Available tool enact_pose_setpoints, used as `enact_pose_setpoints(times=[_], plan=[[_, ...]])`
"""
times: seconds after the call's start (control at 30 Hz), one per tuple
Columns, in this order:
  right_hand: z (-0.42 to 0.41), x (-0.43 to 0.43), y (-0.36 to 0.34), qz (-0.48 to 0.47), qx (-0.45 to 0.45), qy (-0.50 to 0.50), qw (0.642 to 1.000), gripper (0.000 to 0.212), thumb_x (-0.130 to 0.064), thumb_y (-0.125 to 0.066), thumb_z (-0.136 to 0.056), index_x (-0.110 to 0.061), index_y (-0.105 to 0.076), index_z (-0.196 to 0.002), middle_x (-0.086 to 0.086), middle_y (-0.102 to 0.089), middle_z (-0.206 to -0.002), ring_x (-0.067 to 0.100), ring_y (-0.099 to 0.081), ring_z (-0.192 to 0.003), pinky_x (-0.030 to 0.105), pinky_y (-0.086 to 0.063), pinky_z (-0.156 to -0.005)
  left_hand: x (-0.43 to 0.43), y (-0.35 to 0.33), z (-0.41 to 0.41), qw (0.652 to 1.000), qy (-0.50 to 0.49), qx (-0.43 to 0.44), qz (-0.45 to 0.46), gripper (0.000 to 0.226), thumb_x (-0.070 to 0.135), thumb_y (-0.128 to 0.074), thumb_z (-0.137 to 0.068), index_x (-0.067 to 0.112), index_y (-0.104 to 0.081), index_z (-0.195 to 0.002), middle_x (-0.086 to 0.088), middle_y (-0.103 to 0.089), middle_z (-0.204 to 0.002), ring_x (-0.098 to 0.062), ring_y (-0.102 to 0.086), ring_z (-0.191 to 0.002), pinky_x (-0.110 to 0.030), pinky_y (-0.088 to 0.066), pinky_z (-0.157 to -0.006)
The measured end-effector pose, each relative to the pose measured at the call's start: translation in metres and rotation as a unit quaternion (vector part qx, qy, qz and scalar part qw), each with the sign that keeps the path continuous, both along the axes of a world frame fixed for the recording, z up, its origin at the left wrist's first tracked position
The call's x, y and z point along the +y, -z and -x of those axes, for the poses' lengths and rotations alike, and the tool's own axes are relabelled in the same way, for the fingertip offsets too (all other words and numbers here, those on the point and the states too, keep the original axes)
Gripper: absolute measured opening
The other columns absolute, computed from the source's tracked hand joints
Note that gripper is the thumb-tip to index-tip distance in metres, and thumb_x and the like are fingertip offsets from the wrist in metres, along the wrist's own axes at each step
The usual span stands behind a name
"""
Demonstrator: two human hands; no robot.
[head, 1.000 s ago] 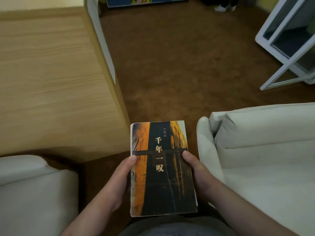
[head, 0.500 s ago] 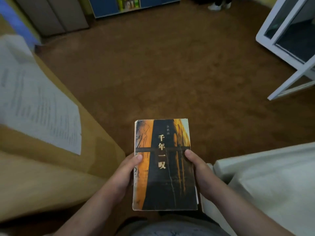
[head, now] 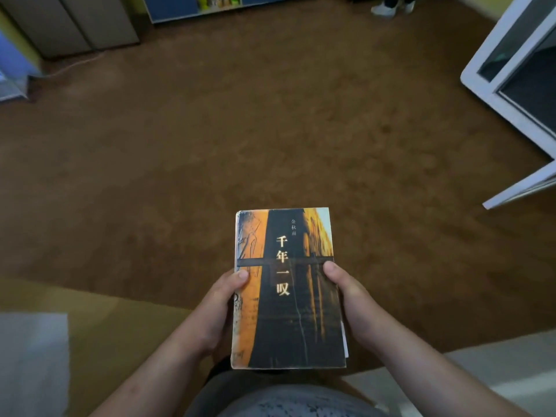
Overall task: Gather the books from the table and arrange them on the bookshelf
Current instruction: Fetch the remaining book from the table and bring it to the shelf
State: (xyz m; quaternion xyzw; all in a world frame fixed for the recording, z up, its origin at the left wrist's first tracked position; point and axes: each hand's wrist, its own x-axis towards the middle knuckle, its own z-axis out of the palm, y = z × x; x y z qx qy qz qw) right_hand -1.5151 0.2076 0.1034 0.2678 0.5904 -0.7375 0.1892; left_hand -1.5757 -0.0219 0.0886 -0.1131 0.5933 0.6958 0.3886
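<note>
A worn book (head: pixel 288 311) with an orange and black cover and white Chinese title lies flat, face up, low in the middle of the view. My left hand (head: pixel 218 308) grips its left edge, thumb on the cover. My right hand (head: pixel 349 299) grips its right edge the same way. More page edges show under the book's right side. A blue bookshelf (head: pixel 192 6) with a few upright books stands far off at the top of the view.
Brown carpet (head: pixel 240 130) fills the room ahead. The wooden table's corner (head: pixel 114 326) with a white sheet (head: pixel 30 362) lies low left. A white sofa (head: pixel 496 371) is low right. A white framed panel (head: pixel 493 94) leans at right. Grey cabinets (head: pixel 75 22) stand top left.
The view has swung away from the table and sofa toward the open carpet and the far bookshelf. The book stays held in both hands as before.
</note>
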Motion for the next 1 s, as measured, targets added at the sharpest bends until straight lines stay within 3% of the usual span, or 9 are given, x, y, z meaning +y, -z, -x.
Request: enact_pose_setpoints(times=[0.1,0.23,0.43,0.5,0.57,0.7,0.83,1.0], plan=[[0.066,0.010,0.008,-0.009,0.000,-0.007,1.000,0.041,-0.054,-0.053,-0.086,-0.022,-0.076,-0.095,0.006,-0.078,-0.099,0.020,-0.074,-0.095,0.043,-0.048,-0.096,0.007,0.014,0.063,1.000,-0.010,-0.003,0.014,0.059,0.051,-0.060,-0.075,0.015,-0.061,-0.121,-0.016,-0.075,-0.109,-0.037,-0.069,-0.110,-0.049,-0.054,-0.093],[0.151,0.014,0.011,-0.008,-0.013,-0.016,1.000,0.039,-0.054,-0.053,-0.082,-0.027,-0.080,-0.087,0.006,-0.078,-0.097,0.022,-0.073,-0.095,0.050,-0.048,-0.103,0.008,0.020,0.136,0.999,-0.029,-0.012,0.019,0.071,0.061,-0.068,-0.062,0.018,-0.065,-0.119,-0.016,-0.074,-0.112,-0.038,-0.067,-0.112,-0.060,-0.045,-0.105],[0.259,0.002,0.017,0.004,-0.014,-0.018,1.000,0.050,-0.062,-0.063,-0.071,-0.022,-0.081,-0.097,0.014,-0.077,-0.108,0.033,-0.070,-0.107,0.059,-0.041,-0.110,-0.005,0.013,0.235,0.999,-0.039,-0.010,0.015,0.055,0.064,-0.071,-0.061,0.031,-0.075,-0.105,-0.015,-0.074,-0.114,-0.037,-0.067,-0.113,-0.063,-0.043,-0.107],[0.295,-0.001,0.017,0.011,-0.018,-0.037,0.999,0.049,-0.061,-0.065,-0.072,-0.023,-0.081,-0.097,0.014,-0.076,-0.109,0.034,-0.069,-0.108,0.059,-0.041,-0.110,-0.010,0.013,0.261,0.998,-0.062,-0.015,0.012,0.064,0.068,-0.075,-0.057,0.029,-0.074,-0.108,-0.015,-0.074,-0.116,-0.038,-0.066,-0.115,-0.064,-0.041,-0.108],[0.332,-0.005,0.014,0.008,-0.022,-0.066,0.998,0.035,-0.054,-0.067,-0.080,-0.024,-0.082,-0.092,0.012,-0.078,-0.104,0.030,-0.072,-0.101,0.057,-0.043,-0.109,-0.016,0.016,0.284,0.997,-0.077,-0.014,0.008,0.078,0.076,-0.078,-0.051,0.029,-0.071,-0.113,-0.014,-0.073,-0.119,-0.037,-0.066,-0.117,-0.064,-0.040,-0.109],[0.412,-0.012,0.018,0.011,-0.015,-0.136,0.991,0.032,-0.048,-0.068,-0.082,-0.020,-0.082,-0.087,0.012,-0.078,-0.097,0.024,-0.074,-0.089,0.050,-0.049,-0.102,-0.024,0.021,0.329,0.990,-0.140,-0.008,0.013,0.058,0.069,-0.068,-0.063,0.032,-0.073,-0.108,-0.012,-0.074,-0.117,-0.035,-0.066,-0.116,-0.063,-0.041,-0.109],[0.495,-0.028,0.023,0.016,-0.015,-0.199,0.980,0.048,-0.057,-0.066,-0.071,-0.018,-0.081,-0.094,0.017,-0.077,-0.103,0.030,-0.071,-0.096,0.055,-0.047,-0.106,-0.032,0.023,0.377,0.978,-0.210,-0.006,0.002,0.076,0.078,-0.075,-0.054,0.028,-0.071,-0.111,-0.014,-0.073,-0.118,-0.036,-0.065,-0.117,-0.064,-0.040,-0.109],[0.587,-0.054,0.021,0.000,-0.022,-0.296,0.955,0.049,-0.051,-0.059,-0.084,-0.009,-0.074,-0.106,0.017,-0.076,-0.107,0.033,-0.071,-0.103,0.058,-0.044,-0.107,-0.047,0.019,0.427,0.956,-0.294,0.011,-0.010,0.072,0.072,-0.074,-0.062,0.023,-0.071,-0.113,-0.014,-0.073,-0.114,-0.034,-0.068,-0.109,-0.061,-0.043,-0.107]])
